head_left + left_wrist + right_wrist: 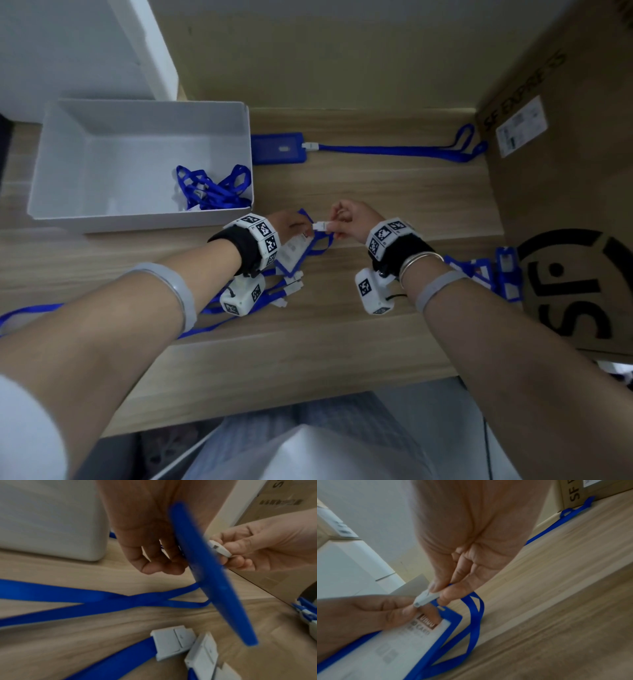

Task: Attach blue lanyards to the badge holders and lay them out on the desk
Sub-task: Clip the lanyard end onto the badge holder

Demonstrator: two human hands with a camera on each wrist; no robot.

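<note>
My left hand [291, 228] holds a blue badge holder [294, 251] with a white card in it, tilted above the desk; the holder shows edge-on [211, 574] in the left wrist view and face-on [412, 646] in the right wrist view. My right hand [346, 221] pinches a white lanyard clip [322, 226] between thumb and forefinger at the holder's top slot [441, 608]. The clip [426, 599] has its blue strap [473, 628] looping down to the desk. A finished badge with lanyard [376, 149] lies stretched along the back.
A white tray [58, 164] at the left holds tangled blue lanyards [215, 188]. Loose lanyards with white clips [291, 287] lie under my left wrist. More badge holders [507, 274] are stacked by a large cardboard box [568, 192] on the right.
</note>
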